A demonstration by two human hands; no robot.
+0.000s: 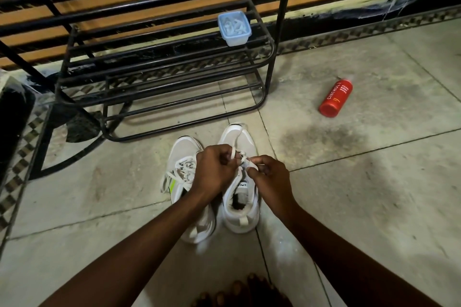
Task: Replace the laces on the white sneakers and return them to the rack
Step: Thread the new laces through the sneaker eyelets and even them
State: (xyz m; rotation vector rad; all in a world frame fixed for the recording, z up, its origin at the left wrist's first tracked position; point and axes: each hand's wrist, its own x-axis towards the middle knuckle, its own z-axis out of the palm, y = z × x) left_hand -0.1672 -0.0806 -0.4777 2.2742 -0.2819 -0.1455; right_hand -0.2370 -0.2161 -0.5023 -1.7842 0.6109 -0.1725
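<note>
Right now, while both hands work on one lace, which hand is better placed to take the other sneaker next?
Probably the left hand: it is partly over the other sneaker. The right hand pinches the lace on the far side of the worked sneaker and would have to cross it.

head view, downward, close above floor (349, 194)

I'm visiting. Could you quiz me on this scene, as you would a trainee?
1. True or false: the red cylindrical plastic bottle lies on its side on the floor.
2. The pale blue plastic box sits: A) on the floor; B) on the black metal rack; C) inside a sneaker.
3. The left hand and right hand pinch the white ____ of the right white sneaker.
Key: 1 true; 2 B; 3 lace.
</note>
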